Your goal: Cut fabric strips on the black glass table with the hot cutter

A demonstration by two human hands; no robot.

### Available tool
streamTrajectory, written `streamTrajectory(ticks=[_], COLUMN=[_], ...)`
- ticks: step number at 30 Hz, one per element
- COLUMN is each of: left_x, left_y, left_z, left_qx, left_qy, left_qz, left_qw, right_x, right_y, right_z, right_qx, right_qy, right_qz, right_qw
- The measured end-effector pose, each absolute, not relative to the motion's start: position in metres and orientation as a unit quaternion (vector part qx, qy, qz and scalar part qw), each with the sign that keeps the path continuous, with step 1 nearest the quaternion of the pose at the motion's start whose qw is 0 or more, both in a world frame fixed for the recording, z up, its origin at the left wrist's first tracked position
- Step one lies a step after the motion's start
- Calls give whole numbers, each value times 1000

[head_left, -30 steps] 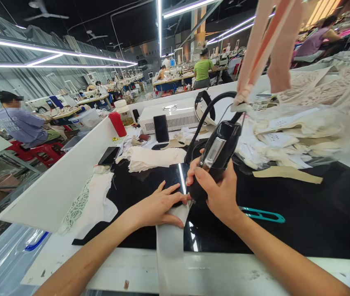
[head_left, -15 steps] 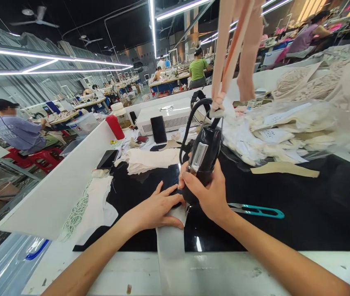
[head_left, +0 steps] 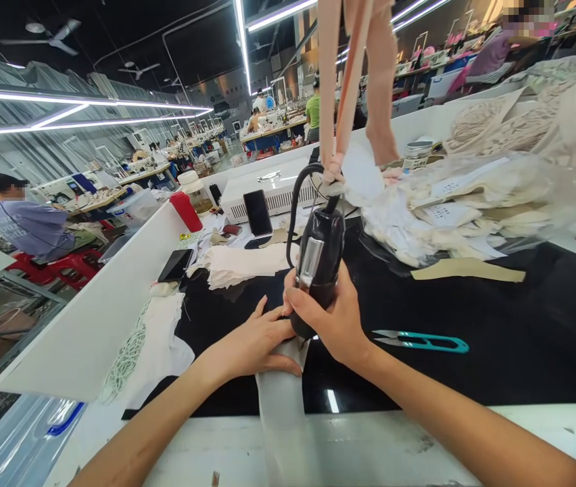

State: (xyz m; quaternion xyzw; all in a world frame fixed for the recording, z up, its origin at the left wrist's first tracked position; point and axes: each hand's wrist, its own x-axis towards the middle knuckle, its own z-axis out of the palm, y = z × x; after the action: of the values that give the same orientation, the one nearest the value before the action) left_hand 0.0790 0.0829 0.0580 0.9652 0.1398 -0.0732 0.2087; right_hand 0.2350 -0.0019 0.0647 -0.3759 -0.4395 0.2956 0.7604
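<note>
My right hand [head_left: 331, 314] is wrapped around a black hand-held electric tool [head_left: 324, 247], which stands nearly upright with its lower end at a pale fabric strip [head_left: 280, 399]. The exact contact is hidden by my fingers. My left hand [head_left: 260, 341] lies flat on the strip with fingers spread, its fingertips close beside the tool. From there the strip runs toward me over the table's front edge. Teal thread snips [head_left: 433, 342] lie to the right of my right hand on the black work surface [head_left: 511, 331].
Pink straps [head_left: 339, 88] hold the tool from above. Stacked pale fabric [head_left: 247, 264], a phone [head_left: 257, 212] and a white vented box [head_left: 278, 186] stand behind. Bagged fabric pieces [head_left: 450, 210] are piled at right. A white panel [head_left: 100, 297] borders the left.
My right hand and the tool have shifted a little left along the strip, and the hanging straps swung left with them. My left hand stays almost in place.
</note>
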Motion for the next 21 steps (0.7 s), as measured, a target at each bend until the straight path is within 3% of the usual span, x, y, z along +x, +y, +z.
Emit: streamTrajectory(ticks=[21], left_x=[79], left_y=[84], left_z=[63], left_qx=[954], left_qy=[130], left_qz=[-81], left_qw=[258], right_x=[248], right_y=[-7], right_z=[61], right_qx=[-398], right_qy=[-424], right_qz=[261], right_qw=[770])
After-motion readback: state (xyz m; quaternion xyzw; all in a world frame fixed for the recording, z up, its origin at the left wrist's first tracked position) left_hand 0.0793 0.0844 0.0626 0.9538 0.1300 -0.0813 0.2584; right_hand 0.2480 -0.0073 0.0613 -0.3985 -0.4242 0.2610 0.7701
